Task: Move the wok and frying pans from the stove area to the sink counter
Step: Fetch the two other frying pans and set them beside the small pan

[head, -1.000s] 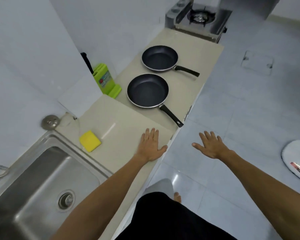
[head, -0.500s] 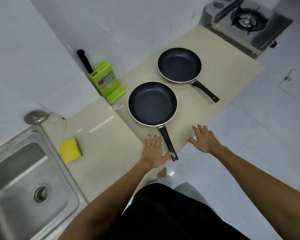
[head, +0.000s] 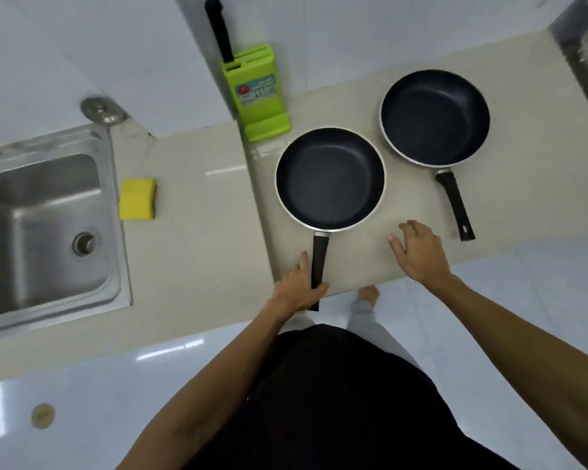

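Two black frying pans lie on the beige counter [head: 201, 252]. The nearer pan [head: 330, 179] points its black handle toward me, over the counter's front edge. My left hand [head: 299, 286] is wrapped around the end of that handle. The farther pan [head: 435, 117] sits to the right, its handle [head: 455, 208] angled down and right. My right hand [head: 420, 252] hovers flat over the counter between the two handles, fingers spread, holding nothing. No wok is in view.
A steel sink [head: 41, 232] fills the left, with a yellow sponge [head: 138, 199] beside it. A green knife block [head: 257, 93] holding a black-handled knife stands against the wall. The stove's corner [head: 584, 28] shows at the top right. Tiled floor lies below.
My view has swung over the counter. My left hand went from lying flat beside the near pan's handle to closing around it. My right hand moved over the counter.
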The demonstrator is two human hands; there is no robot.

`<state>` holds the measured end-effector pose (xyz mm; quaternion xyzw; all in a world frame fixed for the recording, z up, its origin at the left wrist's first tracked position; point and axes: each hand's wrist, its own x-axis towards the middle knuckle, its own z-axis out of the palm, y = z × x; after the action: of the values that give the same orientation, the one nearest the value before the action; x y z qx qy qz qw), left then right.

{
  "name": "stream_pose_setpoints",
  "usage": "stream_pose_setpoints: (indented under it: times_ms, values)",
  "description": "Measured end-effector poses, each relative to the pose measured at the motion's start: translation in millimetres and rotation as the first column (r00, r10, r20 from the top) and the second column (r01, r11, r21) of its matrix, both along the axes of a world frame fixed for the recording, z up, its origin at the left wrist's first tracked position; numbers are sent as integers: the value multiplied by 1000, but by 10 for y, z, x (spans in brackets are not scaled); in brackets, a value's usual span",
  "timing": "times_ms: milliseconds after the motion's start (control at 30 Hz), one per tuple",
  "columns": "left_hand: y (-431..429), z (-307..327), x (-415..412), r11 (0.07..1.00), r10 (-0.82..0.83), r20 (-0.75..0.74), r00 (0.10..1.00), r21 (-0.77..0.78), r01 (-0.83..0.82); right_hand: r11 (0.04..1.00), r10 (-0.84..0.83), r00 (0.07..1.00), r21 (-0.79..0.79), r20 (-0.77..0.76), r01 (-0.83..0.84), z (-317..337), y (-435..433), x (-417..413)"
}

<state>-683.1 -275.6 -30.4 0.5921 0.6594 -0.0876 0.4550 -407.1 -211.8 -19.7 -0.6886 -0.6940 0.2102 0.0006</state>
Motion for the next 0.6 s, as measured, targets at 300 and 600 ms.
stream_pose_setpoints:
  times_ms: [300,600]
  values:
    - [121,-318,484,646,763,143,631,-142,-750,960,-247,969,141,14,243,-390,339,1114]
    - [129,-250,524,574,818,213,535,-369,-731,728,-674,632,-486,-382,483,-576,660,1420]
